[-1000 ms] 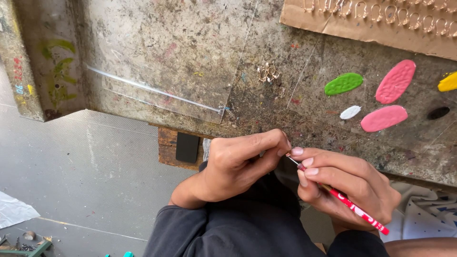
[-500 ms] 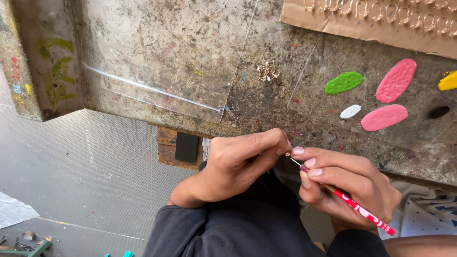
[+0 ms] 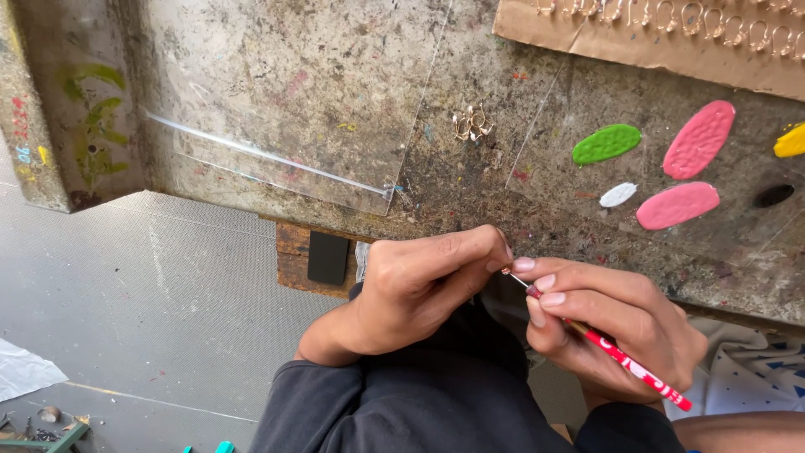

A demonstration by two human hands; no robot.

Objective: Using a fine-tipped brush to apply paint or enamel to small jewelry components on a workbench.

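Brush point(image 3: 616, 356) seemingly lower in right hand point(image 3: 612, 323)

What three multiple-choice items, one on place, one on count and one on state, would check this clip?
1. Where does the small heap of metal hooks lie?
A. on the worn tabletop
B. on the floor
C. on the cardboard sheet

2. How many pink blobs are on the tabletop?
A. one
B. two
C. four

3. What is the right hand doing?
A. lying flat and empty
B. holding a red-handled brush in a pinch grip
C. pressing the green blob

Answers: 1 A, the heap sits on bare tabletop, apart from the cardboard. 2 B, one upright pink blob and one lower pink blob. 3 B, the fingers close on the brush, its tip by the left hand.
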